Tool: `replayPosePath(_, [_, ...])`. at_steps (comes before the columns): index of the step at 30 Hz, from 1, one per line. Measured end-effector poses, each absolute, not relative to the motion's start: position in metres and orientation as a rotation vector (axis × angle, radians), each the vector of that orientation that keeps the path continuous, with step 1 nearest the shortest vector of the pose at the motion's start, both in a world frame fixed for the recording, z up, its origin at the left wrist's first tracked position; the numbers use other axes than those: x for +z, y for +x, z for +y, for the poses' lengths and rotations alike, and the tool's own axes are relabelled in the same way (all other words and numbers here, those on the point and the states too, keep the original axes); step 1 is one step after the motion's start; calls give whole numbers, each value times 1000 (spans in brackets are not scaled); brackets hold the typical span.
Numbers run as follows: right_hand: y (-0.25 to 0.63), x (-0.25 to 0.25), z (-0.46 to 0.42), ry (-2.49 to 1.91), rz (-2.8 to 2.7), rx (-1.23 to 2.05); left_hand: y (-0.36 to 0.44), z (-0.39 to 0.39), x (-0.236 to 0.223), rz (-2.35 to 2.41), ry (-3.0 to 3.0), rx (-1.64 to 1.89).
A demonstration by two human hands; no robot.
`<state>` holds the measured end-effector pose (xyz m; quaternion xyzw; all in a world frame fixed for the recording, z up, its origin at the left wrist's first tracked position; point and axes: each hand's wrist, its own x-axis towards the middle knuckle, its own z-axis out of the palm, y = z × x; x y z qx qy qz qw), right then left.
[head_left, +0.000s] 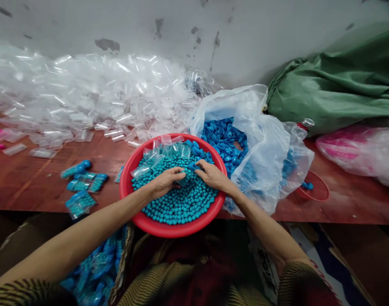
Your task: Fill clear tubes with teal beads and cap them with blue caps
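Working with both hands over a red basin [126, 182] at the front edge of a reddish table [350, 208], above a wide spread of turquoise beads [178, 212]. Holding, between thumb and fingers of a part-curled left hand [167, 182], a small clear container [185, 178], apparently bead-filled, near the middle of the basin. Pinching a blue cap [193, 166] in the right hand [211, 175], thumb and fingertips drawn close together, just beside the container. Judging by this pairing, most likely at the capping step, with filling probably done. Hard to tell, with fingers in the way and some blur, about the seating of the cap: pressed home or merely brought up to the mouth. Calling next, seemingly, for a square alignment of cap and mouth, a steady left hold, and a firm push from the right without spilling beads. After that, likely to be set down at the left, among the capped containers [81, 203]. Well stocked for further rounds, with loose clear tubes [140, 171] and spare caps [199, 151] at the far side of the basin, and more inside an open plastic bag [264, 144] to the right.
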<state>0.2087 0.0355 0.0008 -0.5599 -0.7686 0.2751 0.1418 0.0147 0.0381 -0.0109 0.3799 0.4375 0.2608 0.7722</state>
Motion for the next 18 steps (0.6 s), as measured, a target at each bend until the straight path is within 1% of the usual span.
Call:
replayPosePath(5, [204, 2, 28, -1612, -2200, 643, 13, 25, -3, 1078, 1024, 662])
replayPosePath(8, [194, 0, 22, -1503, -2215, 585, 14, 19, -1, 1090, 1063, 584])
replayPosePath(11, [189, -5, 15, -1353, -2346, 549, 13, 15, 0, 1099, 1035, 531])
replayPosePath(15, [197, -5, 7, -1355, -2394, 625, 5, 13, 1, 1071, 974, 547])
replayPosePath(18, [201, 3, 5, -1409, -2255, 743, -1, 11, 3, 1107, 994, 527])
